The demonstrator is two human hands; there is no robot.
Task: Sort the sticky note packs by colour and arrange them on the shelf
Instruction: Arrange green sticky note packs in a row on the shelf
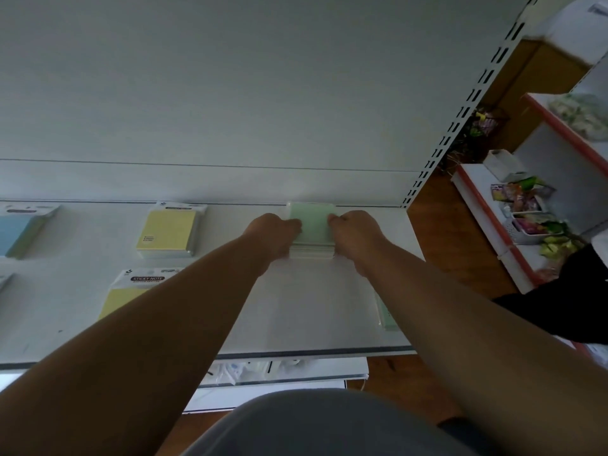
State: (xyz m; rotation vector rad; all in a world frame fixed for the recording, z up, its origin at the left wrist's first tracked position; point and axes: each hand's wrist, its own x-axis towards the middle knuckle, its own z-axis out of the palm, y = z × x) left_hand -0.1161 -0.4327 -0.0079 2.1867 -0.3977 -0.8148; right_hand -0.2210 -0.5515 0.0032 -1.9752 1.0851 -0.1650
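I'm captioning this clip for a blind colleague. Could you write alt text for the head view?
Both hands, left hand and right hand, grip a stack of green sticky note packs at the back of a white shelf. Yellow packs and a blue pack lie further left.

A: What carries the packs?
B: A white shelf (312,311) with a white back panel and a slotted upright at its right end

A: What lies on it?
B: A stack of green packs (312,225) sits at the back right, touching the back panel. A yellow stack (169,230) lies further left near the back, and another yellow pack (131,296), labelled "STICKY NOTE", lies nearer the front edge. A blue stack (19,230) is at the far left. One more green pack (386,315) lies near the right end, mostly hidden by an arm
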